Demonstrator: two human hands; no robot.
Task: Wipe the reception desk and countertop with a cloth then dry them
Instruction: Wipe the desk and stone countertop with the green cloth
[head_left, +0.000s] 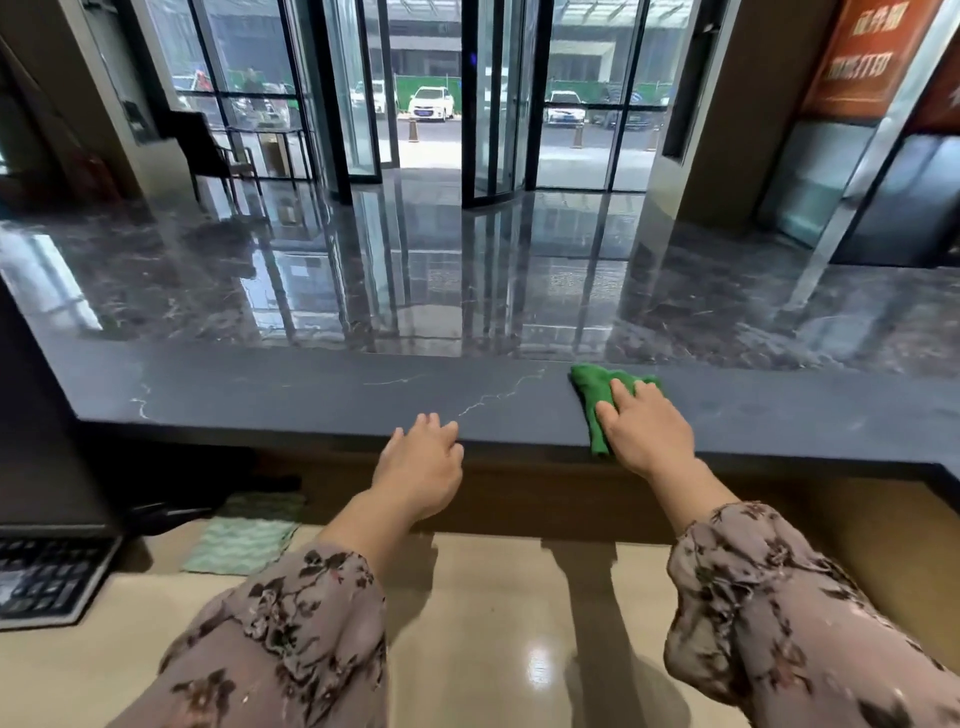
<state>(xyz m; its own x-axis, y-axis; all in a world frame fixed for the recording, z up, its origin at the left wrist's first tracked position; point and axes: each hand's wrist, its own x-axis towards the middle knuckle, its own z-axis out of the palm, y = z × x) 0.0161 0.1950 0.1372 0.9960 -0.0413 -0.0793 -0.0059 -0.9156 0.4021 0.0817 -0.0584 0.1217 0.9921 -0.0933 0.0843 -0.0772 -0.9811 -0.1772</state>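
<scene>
A dark marble countertop (291, 395) runs across the view as a raised ledge above the lower beige desk (493, 623). On the ledge's right half lies a green cloth (592, 395), and my right hand (647, 431) presses flat on it with straight fingers. My left hand (423, 462) rests at the ledge's near edge with its fingers laid over the rim, holding nothing. Both forearms wear floral sleeves.
A black keyboard (47, 577) and a dark monitor (36, 441) stand at the left of the lower desk. A pale green patterned cloth (244, 540) lies beside them under the ledge. Beyond the counter, the glossy lobby floor leads to glass revolving doors (431, 93).
</scene>
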